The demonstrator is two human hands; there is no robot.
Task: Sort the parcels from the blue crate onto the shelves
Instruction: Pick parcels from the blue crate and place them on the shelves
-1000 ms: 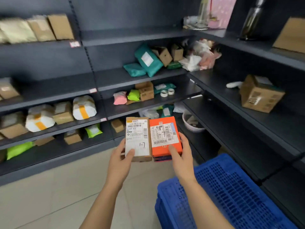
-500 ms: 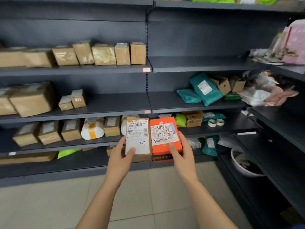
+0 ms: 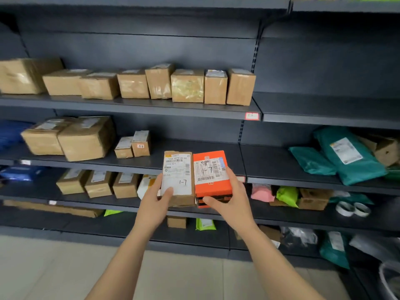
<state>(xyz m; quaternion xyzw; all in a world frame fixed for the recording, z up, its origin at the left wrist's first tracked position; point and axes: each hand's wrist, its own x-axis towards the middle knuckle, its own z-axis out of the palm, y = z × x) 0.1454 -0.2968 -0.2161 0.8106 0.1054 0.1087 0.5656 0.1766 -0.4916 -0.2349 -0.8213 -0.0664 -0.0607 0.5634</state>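
The shelves (image 3: 194,146) span the view. Held before them at centre are the brown parcel (image 3: 177,169) and, at its 3 o'clock, the orange parcel (image 3: 211,169), both marked 1-7. The left hand (image 3: 154,202) grips the brown one and the right hand (image 3: 233,204) grips the orange. It seems best to check 1-7 against a shelf tag (image 3: 252,116), like the one at 1 o'clock, before placing.

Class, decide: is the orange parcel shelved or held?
Held: the right hand grips the orange parcel, in front of the shelves.

Blurred far-left boxes (image 3: 19,75); white basin (image 3: 381,276) half out of frame.
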